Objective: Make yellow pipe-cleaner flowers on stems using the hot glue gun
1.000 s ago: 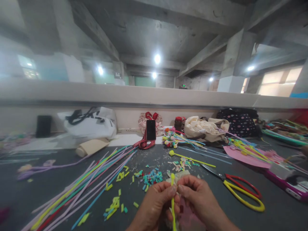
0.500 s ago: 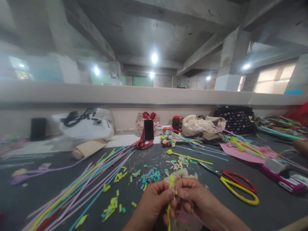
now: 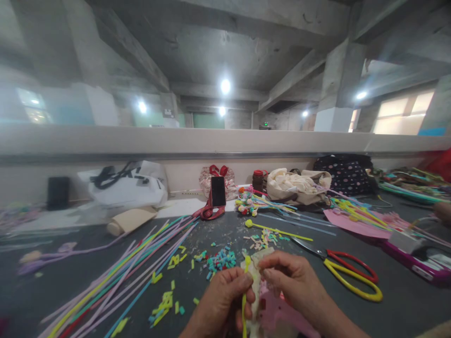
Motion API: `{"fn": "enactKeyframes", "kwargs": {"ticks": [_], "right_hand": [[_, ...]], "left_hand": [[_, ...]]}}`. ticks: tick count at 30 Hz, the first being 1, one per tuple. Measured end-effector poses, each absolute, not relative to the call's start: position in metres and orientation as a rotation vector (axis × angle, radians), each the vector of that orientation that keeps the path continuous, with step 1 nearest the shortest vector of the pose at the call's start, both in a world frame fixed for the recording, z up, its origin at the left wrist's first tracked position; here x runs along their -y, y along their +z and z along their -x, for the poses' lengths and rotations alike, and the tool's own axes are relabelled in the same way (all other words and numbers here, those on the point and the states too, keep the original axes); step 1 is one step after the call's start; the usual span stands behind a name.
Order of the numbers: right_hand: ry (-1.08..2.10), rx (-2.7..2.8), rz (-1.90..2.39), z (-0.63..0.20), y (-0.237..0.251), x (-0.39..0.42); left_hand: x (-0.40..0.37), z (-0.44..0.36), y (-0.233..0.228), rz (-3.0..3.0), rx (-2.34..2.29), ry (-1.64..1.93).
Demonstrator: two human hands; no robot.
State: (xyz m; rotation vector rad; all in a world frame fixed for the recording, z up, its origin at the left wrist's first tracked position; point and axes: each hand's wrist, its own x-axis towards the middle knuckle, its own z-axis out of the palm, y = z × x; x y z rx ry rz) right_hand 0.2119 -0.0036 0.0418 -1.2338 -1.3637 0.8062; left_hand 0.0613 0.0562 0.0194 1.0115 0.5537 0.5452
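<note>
My left hand (image 3: 223, 300) is closed, pinching a thin yellow strip (image 3: 244, 312) near its thicker top, and the rest of the strip hangs down past the fingers. Just to the right, my right hand (image 3: 299, 286) has thumb and fingertips pressed together, apart from the strip; whatever is in the pinch is hidden or too small to name. Behind and between the hands lies a crumpled beige cloth-like piece (image 3: 256, 267). Below the right hand is something pink (image 3: 276, 314), partly covered. Small cut bits, blue-green (image 3: 221, 260) and yellow (image 3: 165, 300), lie scattered to the left.
Scissors (image 3: 347, 274) with red and yellow handles lie at right. A yellow stem with a round tip (image 3: 278, 231) lies behind the hands. Long coloured strips (image 3: 134, 272) spread across the left. A phone (image 3: 218, 191), a beige bag (image 3: 299, 185) and a purple device (image 3: 416, 263) stand farther out.
My right hand has come away from the yellow strip, slightly up and to the right. The left hand keeps its hold on the strip. More of the beige and pink pieces shows.
</note>
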Motion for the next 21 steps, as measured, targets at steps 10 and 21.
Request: {"fn": "enactKeyframes", "kwargs": {"ticks": [10,21], "right_hand": [[0.514,1.730,1.348,-0.206,0.048,0.013],[0.889,1.392,1.220,-0.208,0.042,0.008]], "left_hand": [[-0.051,-0.061,0.022,-0.968,-0.456,0.484],[-0.048,-0.059,0.029,-0.917,-0.555,0.550]]}}
